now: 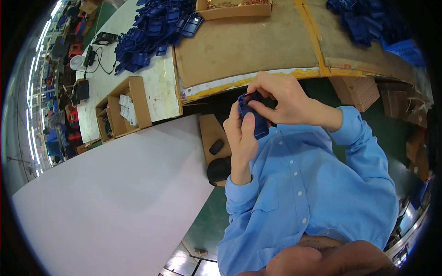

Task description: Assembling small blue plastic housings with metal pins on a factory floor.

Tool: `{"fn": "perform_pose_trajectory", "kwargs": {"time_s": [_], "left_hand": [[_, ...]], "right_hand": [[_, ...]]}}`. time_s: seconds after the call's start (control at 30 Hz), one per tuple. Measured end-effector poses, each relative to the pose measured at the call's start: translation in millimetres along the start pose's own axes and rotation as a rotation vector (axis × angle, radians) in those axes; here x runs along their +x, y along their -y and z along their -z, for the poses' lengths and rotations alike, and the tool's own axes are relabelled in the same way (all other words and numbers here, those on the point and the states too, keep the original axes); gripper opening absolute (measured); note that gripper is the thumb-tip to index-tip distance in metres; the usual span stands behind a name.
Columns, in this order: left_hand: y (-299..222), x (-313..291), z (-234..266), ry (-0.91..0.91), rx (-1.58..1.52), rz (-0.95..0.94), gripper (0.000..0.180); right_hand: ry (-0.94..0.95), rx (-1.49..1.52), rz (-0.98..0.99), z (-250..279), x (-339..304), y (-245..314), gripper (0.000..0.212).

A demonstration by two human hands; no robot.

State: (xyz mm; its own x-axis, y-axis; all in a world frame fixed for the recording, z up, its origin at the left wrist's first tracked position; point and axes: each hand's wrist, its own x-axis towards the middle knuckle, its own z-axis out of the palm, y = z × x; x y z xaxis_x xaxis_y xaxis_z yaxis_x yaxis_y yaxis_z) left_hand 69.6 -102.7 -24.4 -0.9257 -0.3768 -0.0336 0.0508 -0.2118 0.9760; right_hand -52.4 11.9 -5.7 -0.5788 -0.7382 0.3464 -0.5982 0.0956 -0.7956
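Observation:
A dark blue plastic housing [261,125] is held up in front of my shirt, just off the table's near edge. My left hand [241,138] grips it from the left side, thumb pressed on its face. From the right, my right hand [285,99] reaches over its upper end, with thumb and bent fingers pinched there. Whether a small part sits between those right fingertips is hidden.
Blue plastic housings [154,30] lie heaped on the left table, with more blue parts [363,20] far right. A shallow box [235,11] holds copper-coloured small parts. An open carton [133,99] stands left, above a white panel [124,198]. Cartons [354,92] sit under the table.

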Motion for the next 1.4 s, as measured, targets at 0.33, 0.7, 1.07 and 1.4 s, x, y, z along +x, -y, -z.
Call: {"fn": "perform_pose_trajectory", "kwargs": {"time_s": [0.33, 0.7, 1.07, 1.4], "left_hand": [[8.4, 7.4, 1.1, 0.004, 0.451, 0.047, 0.025], [8.3, 9.8, -3.8, 0.035, 0.557, -0.013, 0.024], [6.2, 12.8, -10.6, 0.039, 0.404, 0.101, 0.025], [7.9, 9.3, -11.1, 0.078, 0.371, 0.134, 0.023]], "right_hand": [[0.207, 0.073, -0.204, 12.5, 5.9, -3.2, 0.018], [0.221, 0.03, -0.143, 15.4, 2.7, -9.1, 0.017], [0.149, 0.119, -0.14, 20.5, -5.6, -18.9, 0.017], [0.224, 0.098, -0.158, 22.0, -7.1, -22.0, 0.019]]}}
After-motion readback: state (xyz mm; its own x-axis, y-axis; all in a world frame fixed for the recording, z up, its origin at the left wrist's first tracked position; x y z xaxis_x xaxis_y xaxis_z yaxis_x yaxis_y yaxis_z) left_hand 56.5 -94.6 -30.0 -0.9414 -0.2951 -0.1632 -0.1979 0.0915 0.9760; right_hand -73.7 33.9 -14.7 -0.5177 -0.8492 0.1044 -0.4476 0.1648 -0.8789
